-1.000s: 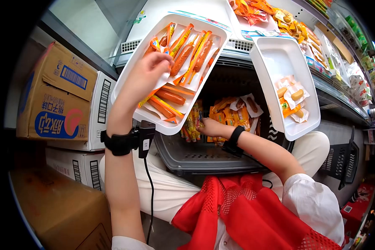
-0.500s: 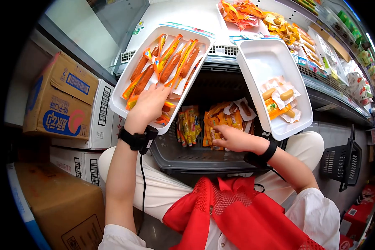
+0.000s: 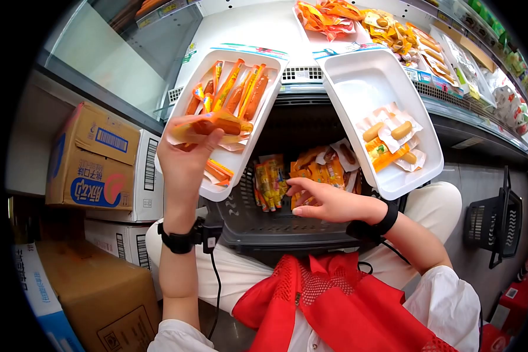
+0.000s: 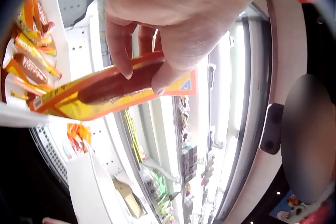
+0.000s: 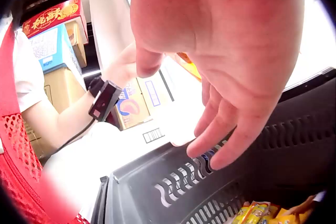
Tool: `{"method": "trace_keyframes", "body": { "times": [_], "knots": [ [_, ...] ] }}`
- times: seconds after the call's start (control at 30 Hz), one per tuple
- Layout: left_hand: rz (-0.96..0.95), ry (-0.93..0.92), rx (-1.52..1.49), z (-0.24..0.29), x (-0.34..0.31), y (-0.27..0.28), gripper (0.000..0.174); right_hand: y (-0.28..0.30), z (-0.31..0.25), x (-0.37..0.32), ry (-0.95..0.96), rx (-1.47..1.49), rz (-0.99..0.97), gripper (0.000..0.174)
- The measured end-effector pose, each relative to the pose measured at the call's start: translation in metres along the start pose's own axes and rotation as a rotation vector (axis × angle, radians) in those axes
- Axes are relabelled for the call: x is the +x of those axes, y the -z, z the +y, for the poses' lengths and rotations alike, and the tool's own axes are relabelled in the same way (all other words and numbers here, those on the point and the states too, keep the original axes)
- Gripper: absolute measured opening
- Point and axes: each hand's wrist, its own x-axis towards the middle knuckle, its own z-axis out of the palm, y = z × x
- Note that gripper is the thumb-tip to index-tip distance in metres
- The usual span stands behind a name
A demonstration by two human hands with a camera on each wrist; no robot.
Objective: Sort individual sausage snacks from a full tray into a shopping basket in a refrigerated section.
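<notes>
My left hand (image 3: 185,167) pinches a wrapped sausage (image 3: 223,124) between thumb and fingers, above the left white tray (image 3: 217,192). In the left wrist view, the sausage's orange-and-yellow wrapper (image 4: 68,100) has a clear window showing the brown sausage. Several more wrapped sausages (image 3: 236,88) lie in that tray. My right hand (image 3: 337,202) hovers over the black basket (image 3: 276,236) with its fingers spread and nothing in them. Below it in the basket are a bundle of slim yellow packs (image 3: 268,183) and several orange packs (image 3: 320,164).
A second white tray (image 3: 364,82), tilted on the basket's right side, holds a few pale sausages (image 3: 400,130). Cartons (image 3: 100,158) are stacked at the left. Behind stands a shelf (image 3: 240,26) with more packs. Another basket (image 3: 493,220) is on the floor at right.
My left hand moved down the left tray and has now lifted a wrapped sausage. My right hand has let go of the yellow packs, moved right and spread its fingers.
</notes>
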Motion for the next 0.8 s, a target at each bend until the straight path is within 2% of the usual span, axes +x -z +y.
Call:
{"method": "trace_keyframes", "body": {
  "times": [0.07, 0.23, 0.3, 0.33, 0.4, 0.43, 0.5, 0.53, 0.67, 0.8],
  "knots": [
    [0.018, 0.040, -0.017, 0.005, -0.007, -0.014, 0.030, -0.001, -0.005, -0.001, 0.097, 0.162, 0.008, 0.064],
    [0.150, -0.064, -0.061, 0.003, -0.019, -0.020, 0.032, 0.005, -0.003, -0.003, 0.091, 0.235, 0.026, 0.067],
    [0.171, -0.029, -0.256, 0.002, -0.027, -0.031, 0.034, 0.005, -0.001, -0.002, 0.070, 0.270, -0.011, 0.067],
    [0.138, 0.053, -0.296, -0.003, -0.033, -0.039, 0.036, 0.004, 0.001, 0.000, 0.066, 0.276, -0.007, 0.067],
    [0.065, 0.336, -0.525, -0.011, -0.043, -0.053, 0.036, 0.003, 0.006, 0.005, 0.203, 0.446, 0.060, 0.062],
    [0.009, 0.503, -0.625, -0.012, -0.048, -0.057, 0.036, 0.009, -0.004, 0.003, 0.139, 0.545, 0.072, 0.055],
    [-0.059, 0.710, -0.636, -0.018, -0.056, -0.062, 0.037, 0.007, 0.006, 0.007, 0.171, 0.751, 0.224, 0.047],
    [-0.127, 0.773, -0.592, -0.024, -0.060, -0.062, 0.039, 0.011, 0.004, 0.005, 0.165, 0.743, 0.345, 0.045],
    [-0.229, 0.891, -0.534, -0.036, -0.080, -0.063, 0.040, 0.019, 0.007, 0.003, 0.118, 0.896, 0.608, 0.033],
    [-0.343, 0.933, -0.488, -0.043, -0.090, -0.063, 0.041, 0.020, 0.006, -0.004, 0.086, 0.843, 0.627, 0.029]
  ]
}}
